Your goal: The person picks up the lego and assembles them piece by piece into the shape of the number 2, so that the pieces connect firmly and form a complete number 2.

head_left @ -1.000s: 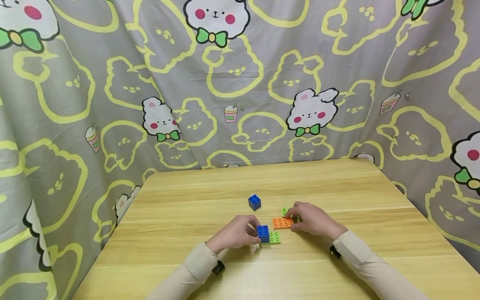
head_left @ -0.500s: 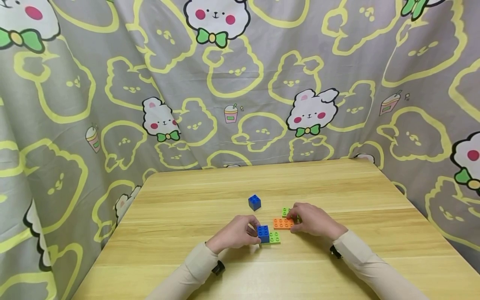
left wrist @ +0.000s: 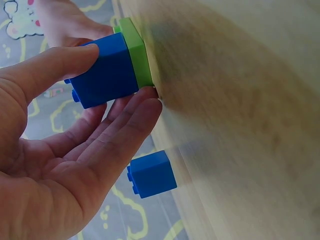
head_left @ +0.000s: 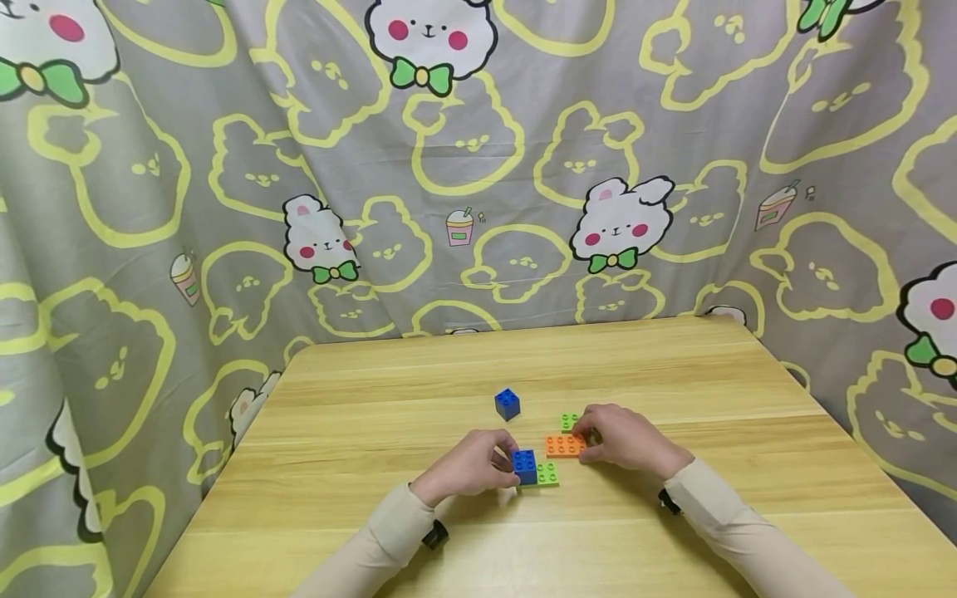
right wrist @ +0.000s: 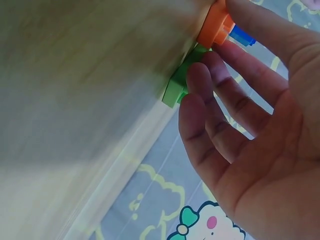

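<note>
A blue brick [head_left: 525,467] sits on the left end of a flat light green brick [head_left: 548,474]. My left hand [head_left: 478,462] grips that blue brick, thumb on the near side and fingers behind, as the left wrist view shows. My right hand [head_left: 624,438] pinches the right end of an orange brick [head_left: 562,446] between thumb and index finger. Just behind the orange brick lies another green brick [head_left: 570,421], partly hidden by the right hand; in the right wrist view the other fingertips [right wrist: 199,75] are beside this green brick [right wrist: 176,86].
A second blue brick [head_left: 507,404] stands alone on the wooden table [head_left: 389,390], behind the left hand. A patterned curtain [head_left: 508,149] hangs along the table's back edge and down both sides.
The orange brick has shifted very slightly to the right with my right hand, and less of the green brick behind it shows. My left hand has stayed on the blue brick.
</note>
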A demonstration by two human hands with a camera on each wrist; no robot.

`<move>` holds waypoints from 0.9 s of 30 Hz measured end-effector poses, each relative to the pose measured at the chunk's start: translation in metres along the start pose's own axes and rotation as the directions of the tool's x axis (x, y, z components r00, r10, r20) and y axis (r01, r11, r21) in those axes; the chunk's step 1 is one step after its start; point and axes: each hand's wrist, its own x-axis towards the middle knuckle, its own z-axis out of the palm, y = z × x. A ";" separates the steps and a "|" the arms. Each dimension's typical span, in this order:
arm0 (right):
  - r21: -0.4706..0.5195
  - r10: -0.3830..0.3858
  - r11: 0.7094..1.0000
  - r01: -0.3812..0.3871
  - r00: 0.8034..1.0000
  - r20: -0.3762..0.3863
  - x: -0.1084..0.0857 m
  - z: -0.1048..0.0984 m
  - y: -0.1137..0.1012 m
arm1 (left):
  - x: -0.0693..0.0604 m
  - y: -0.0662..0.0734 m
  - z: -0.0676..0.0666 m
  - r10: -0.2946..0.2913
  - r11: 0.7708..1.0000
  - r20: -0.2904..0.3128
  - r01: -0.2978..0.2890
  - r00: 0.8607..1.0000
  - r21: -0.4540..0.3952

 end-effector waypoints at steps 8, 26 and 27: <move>-0.020 -0.001 1.000 0.001 1.000 -0.012 0.000 0.001 0.000 | 0.000 0.000 0.000 0.001 1.000 -0.001 -0.001 1.000 0.003; 0.076 0.009 0.997 -0.005 0.999 -0.047 0.003 -0.008 0.001 | 0.000 0.001 0.000 0.013 1.000 -0.002 -0.013 1.000 0.006; 0.080 0.008 0.997 -0.004 0.999 -0.049 0.004 -0.009 0.001 | 0.000 0.001 0.000 0.016 1.000 -0.002 -0.016 1.000 0.006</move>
